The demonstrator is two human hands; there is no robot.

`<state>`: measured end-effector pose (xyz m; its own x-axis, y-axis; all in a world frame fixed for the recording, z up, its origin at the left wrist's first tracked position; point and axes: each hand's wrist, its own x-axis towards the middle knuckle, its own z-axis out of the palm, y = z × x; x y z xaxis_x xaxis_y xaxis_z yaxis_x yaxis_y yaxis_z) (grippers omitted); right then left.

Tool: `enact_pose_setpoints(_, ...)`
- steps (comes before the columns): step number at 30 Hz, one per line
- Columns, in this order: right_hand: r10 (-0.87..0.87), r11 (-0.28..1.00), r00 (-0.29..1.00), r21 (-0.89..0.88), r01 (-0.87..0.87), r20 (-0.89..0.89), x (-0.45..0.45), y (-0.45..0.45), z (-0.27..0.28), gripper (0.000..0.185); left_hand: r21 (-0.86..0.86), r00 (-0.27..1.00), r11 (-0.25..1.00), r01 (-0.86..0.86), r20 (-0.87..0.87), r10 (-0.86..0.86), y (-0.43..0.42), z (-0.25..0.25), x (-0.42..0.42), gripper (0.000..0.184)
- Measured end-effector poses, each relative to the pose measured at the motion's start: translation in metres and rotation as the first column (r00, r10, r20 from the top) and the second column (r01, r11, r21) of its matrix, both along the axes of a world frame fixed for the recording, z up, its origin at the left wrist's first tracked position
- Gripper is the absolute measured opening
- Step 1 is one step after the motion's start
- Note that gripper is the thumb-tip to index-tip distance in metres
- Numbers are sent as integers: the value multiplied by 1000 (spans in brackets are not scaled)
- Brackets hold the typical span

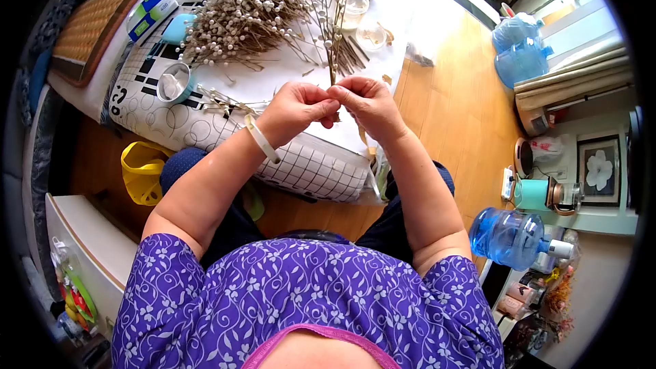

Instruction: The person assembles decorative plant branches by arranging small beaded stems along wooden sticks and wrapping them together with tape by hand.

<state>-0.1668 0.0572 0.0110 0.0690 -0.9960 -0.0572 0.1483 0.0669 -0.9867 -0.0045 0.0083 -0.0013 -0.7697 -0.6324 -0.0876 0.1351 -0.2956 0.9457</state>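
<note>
Over the near part of the white table, my two hands meet. My right hand (370, 104) pinches a thin, upright dried stem (333, 63) between thumb and fingertips. My left hand (305, 111), with a pale bangle at its wrist, is closed with its fingertips against the same stem's lower end; whether anything else is in them is hidden. A large pile of dried stems with white round heads (249, 10) lies beyond my left hand. Short cut brown sticks (350, 55) lie just past my right hand. A few loose white-headed sprigs (229, 104) rest left of my left hand.
Two clear plastic tubs (371, 35) stand beyond the sticks. A round tin (175, 83) and a tissue pack (152, 15) are at the left. A yellow bag (141, 172) is on the floor. Blue water bottles (521, 61) stand at the right.
</note>
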Motion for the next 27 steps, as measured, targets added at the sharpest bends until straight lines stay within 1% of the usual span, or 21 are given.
enact_pose_setpoints(3,-26,999,1000,-26,26,-2,1,-4,0,14,-14,999,999,-35,-34,34,-2,4,1,14)
enact_pose_setpoints(5,-132,990,989,-54,129,-62,-3,-8,-4,14,-24,997,997,-79,-23,78,-7,12,4,13)
enact_pose_setpoints(6,-214,976,966,-69,206,-147,-10,-13,-9,14,-23,996,996,-83,-33,82,-9,13,6,13)
enact_pose_setpoints(7,-305,952,915,-102,288,-264,-23,-20,-18,13,-34,993,993,-111,-46,109,-12,12,10,13)
enact_pose_setpoints(8,-411,911,845,-185,369,-341,-39,-30,-27,13,-47,989,989,-138,-65,135,-15,12,10,13)
enact_pose_setpoints(9,-513,858,757,-268,438,-404,-54,-40,-34,13,-41,988,989,-140,-75,136,-16,13,11,13)
enact_pose_setpoints(11,-611,787,542,-364,499,-577,-73,-60,-37,13,-57,981,982,-183,-75,178,-19,18,14,11)
enact_pose_setpoints(12,-550,806,475,-288,517,-686,-65,-63,-11,16,-69,981,981,-181,-86,175,-22,18,15,12)
enact_pose_setpoints(13,-508,824,291,-357,440,-811,-69,-76,-8,19,-71,979,980,-188,-88,182,-25,18,16,12)
enact_pose_setpoints(15,-350,891,157,-277,360,-923,-75,-99,-7,22,-46,965,968,-246,-106,241,-27,18,17,12)
enact_pose_setpoints(16,-347,895,159,-275,351,-924,-76,-109,-7,22,-44,962,966,-253,-119,247,-28,17,17,12)
enact_pose_setpoints(18,-123,947,34,-107,302,-992,-77,-127,-12,24,-47,953,956,-288,-108,282,-30,19,18,13)
enact_pose_setpoints(19,-188,939,20,-174,295,-982,-78,-134,-18,19,-52,948,949,-310,-96,304,-31,19,18,13)
enact_pose_setpoints(21,-105,941,-2,-100,324,-994,-82,-142,-21,19,-59,945,946,-319,-99,312,-32,17,20,14)
enact_pose_setpoints(22,-105,947,-23,-107,304,-994,-82,-141,-23,21,-63,942,941,-331,-83,326,-31,18,20,14)
enact_pose_setpoints(23,-102,947,-24,-104,304,-995,-83,-140,-24,21,-68,939,937,-342,-71,337,-30,19,20,15)
enact_pose_setpoints(25,-22,952,-17,-26,305,-1000,-82,-137,-13,23,-55,934,934,-354,-78,350,-31,19,18,16)
enact_pose_setpoints(27,-48,960,-27,-54,276,-998,-80,-133,2,22,-44,919,920,-390,-76,386,-33,18,18,16)
